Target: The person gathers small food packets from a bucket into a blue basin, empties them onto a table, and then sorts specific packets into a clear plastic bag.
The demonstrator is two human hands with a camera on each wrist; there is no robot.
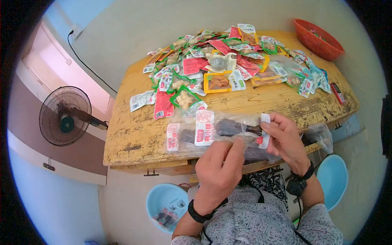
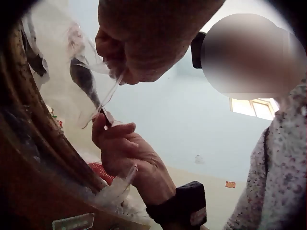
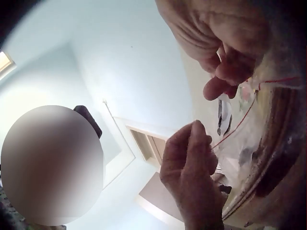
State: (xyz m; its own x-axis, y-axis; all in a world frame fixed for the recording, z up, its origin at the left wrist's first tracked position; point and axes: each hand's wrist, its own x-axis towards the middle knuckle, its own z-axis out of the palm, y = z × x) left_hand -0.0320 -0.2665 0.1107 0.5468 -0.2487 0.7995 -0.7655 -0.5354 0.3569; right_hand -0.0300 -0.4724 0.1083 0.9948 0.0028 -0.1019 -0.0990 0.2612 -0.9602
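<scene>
In the head view my right hand [image 1: 283, 136] pinches the white end of a clear packet [image 1: 230, 128] with dark contents and red-and-white printing. Beside it, at the near edge of the table, my left hand [image 1: 220, 163] has its fingertips together on a clear plastic bag. The left wrist view shows the bag's edge [image 2: 115, 91] stretched between the two hands. A thin red line [image 3: 240, 122] runs along the plastic in the right wrist view. Another dark-filled packet [image 1: 173, 136] lies at the left, partly under the first.
A heap of colourful food packets [image 1: 218, 63] covers the back of the worn yellow table [image 1: 134, 134]. A red basket [image 1: 318, 38] and a phone [image 1: 338, 94] are on the right. Blue basins [image 1: 163, 196] stand below, and a fan [image 1: 65, 116] is at the left.
</scene>
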